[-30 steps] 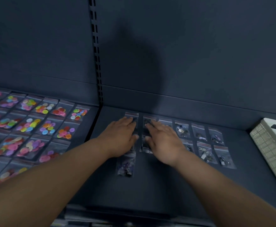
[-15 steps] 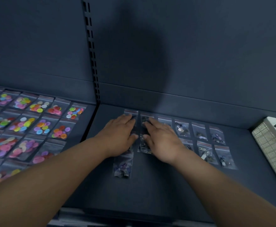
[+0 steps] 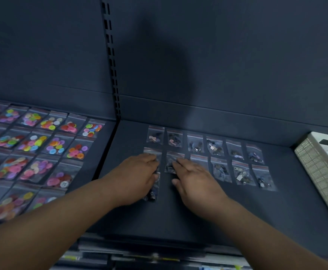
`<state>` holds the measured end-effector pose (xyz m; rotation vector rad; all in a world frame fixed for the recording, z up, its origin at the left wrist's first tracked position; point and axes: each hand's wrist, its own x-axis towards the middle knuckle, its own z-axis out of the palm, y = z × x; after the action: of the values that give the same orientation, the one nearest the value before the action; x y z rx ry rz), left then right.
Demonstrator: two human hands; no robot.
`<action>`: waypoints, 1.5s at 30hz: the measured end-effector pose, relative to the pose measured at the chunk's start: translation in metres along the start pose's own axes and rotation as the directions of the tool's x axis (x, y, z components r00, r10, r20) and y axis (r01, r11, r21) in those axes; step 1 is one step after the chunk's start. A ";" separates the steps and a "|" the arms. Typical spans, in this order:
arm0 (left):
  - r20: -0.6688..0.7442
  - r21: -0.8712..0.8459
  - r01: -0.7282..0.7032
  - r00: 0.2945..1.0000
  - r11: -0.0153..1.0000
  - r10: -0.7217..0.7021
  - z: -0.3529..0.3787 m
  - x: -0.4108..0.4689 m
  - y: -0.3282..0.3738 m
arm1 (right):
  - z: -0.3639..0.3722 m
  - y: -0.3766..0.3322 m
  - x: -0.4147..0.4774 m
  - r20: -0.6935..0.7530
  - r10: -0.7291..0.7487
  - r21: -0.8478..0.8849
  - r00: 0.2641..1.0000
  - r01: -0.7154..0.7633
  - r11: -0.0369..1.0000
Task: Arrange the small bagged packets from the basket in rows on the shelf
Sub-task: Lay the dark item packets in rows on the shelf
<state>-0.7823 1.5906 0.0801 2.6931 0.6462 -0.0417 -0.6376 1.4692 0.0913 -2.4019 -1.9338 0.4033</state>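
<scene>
Shelf [image 3: 198, 217] comes first for us: it is big, dark, flat and smooth, with a dull look. Behind it we see a plain dark wall [image 3: 237, 65]. A thin post [image 3: 111, 61] with little slots runs up the wall. The front part of the shelf is bare, so there is room near its front edge.

On the far right we see a pale basket [image 3: 319, 172]. Its side is full of tiny square holes, like a net. It sits at the shelf's right edge, apart from the rows.

On the left we see many button bags [image 3: 34, 143], clear and shiny, full of round bright buttons.

The packets [image 3: 214, 146] lie flat in two rows near the back of the shelf. They are small, clear, shiny rectangles with dark little bits inside. Thin gaps run between them.

The left hand [image 3: 134, 178] lies palm down at the left end of the front row, fingers close together on a packet. One more packet pokes out under it. The right hand [image 3: 196, 182] lies flat just beside it, fingers a little spread, tips touching the next packet.
</scene>
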 end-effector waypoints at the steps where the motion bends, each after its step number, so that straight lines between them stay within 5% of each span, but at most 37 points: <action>1: 0.005 0.002 0.006 1.000 1.000 -0.006 0.000 0.001 0.000 | 0.000 0.000 0.001 0.009 0.002 0.003 1.000 -0.002 1.000; 12: 0.001 0.023 0.017 1.000 1.000 -0.017 -0.009 0.005 0.006 | -0.001 0.007 0.011 -0.010 -0.014 -0.008 1.000 0.014 1.000; 19: -0.064 0.060 -0.028 0.997 0.998 0.032 -0.016 0.032 0.035 | -0.017 0.044 0.001 -0.152 0.075 -0.019 0.986 -0.079 0.997; 26: 0.012 0.163 -0.055 0.998 0.985 0.054 -0.007 0.085 0.084 | -0.023 0.098 0.003 -0.067 0.178 -0.048 0.982 -0.181 0.982; 34: 0.129 0.176 0.015 0.991 0.984 -0.038 0.005 0.111 0.084 | -0.021 0.118 0.020 -0.002 0.129 0.004 0.992 -0.129 0.992; 45: 0.048 0.175 0.008 0.999 0.984 -0.017 0.002 0.115 0.086 | -0.024 0.125 0.018 -0.093 0.105 0.067 0.990 -0.099 0.993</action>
<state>-0.6410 1.5689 0.0945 2.8463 0.6731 -0.1757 -0.5090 1.4615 0.0880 -2.4398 -1.7396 0.3389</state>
